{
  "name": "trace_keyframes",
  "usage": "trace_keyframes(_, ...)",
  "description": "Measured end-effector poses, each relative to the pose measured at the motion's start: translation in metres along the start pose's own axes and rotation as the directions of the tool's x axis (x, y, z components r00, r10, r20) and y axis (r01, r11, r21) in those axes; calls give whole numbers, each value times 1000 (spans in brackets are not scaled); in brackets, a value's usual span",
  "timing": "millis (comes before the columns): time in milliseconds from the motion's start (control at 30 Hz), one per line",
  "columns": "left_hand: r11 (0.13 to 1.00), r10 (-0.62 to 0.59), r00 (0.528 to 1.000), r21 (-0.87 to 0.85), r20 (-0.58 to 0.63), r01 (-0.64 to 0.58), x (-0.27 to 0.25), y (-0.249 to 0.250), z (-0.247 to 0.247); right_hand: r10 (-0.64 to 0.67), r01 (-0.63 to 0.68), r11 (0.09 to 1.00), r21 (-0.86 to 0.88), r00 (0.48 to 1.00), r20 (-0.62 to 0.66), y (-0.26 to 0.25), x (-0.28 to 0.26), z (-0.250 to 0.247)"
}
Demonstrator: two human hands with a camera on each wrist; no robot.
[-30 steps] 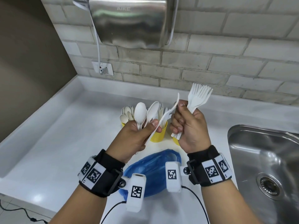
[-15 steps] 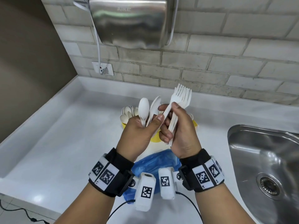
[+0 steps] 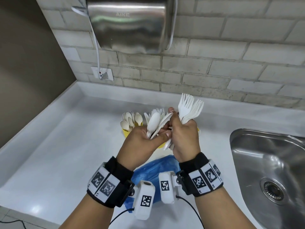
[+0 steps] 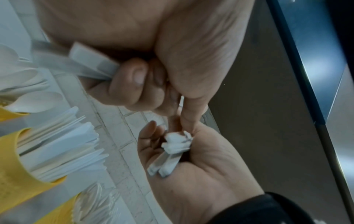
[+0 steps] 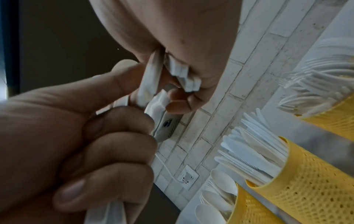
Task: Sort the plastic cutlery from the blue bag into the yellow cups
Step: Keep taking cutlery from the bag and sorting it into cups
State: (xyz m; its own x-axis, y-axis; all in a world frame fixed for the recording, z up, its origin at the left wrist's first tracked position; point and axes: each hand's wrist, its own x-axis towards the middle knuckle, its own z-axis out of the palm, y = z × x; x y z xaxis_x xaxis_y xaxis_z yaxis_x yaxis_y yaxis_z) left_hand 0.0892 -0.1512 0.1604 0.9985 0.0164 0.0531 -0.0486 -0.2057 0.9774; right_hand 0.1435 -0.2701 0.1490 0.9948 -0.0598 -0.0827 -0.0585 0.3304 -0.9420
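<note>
In the head view my left hand (image 3: 156,135) grips a bunch of white plastic spoons (image 3: 154,121), bowls up. Touching it on the right, my right hand (image 3: 179,123) grips a fan of white forks (image 3: 189,108), and its thumb rests on the rightmost spoon. Both hands hover over the yellow cups (image 3: 125,132), which they mostly hide. The left cup holds spoons. In the right wrist view the cups (image 5: 306,174) hold knives in the middle, spoons (image 5: 216,181) and forks (image 5: 316,91) at the sides. The blue bag (image 3: 155,169) lies flat near my wrists.
A steel sink (image 3: 267,171) is sunk into the white counter (image 3: 66,146) on the right. A steel hand dryer (image 3: 130,23) hangs on the brick wall above, its cord running to a socket (image 3: 102,73). A brown wall closes the left side.
My hands have drawn together until they touch. The single white piece pinched between them a second ago no longer sticks out. The fork bundle dipped left, then went back up right.
</note>
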Motion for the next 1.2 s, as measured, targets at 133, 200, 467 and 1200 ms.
trace_keyframes(133,1000,20,1000,15,0,-20,2,-5,0,55,-55,997,59,998,-5,-5,-1,2)
trace_keyframes(200,1000,4,1000,0,14,-4,5,-8,0,49,-49,997,67,999,13,-6,-2,3)
trace_keyframes(467,996,18,995,-89,99,-9,6,-12,4,-13,5,996,84,995,95,-6,-3,3)
trace_keyframes(1200,965,-53,993,-252,110,79,10,-3,-9,-235,331,872,-361,930,284,-28,9,-12)
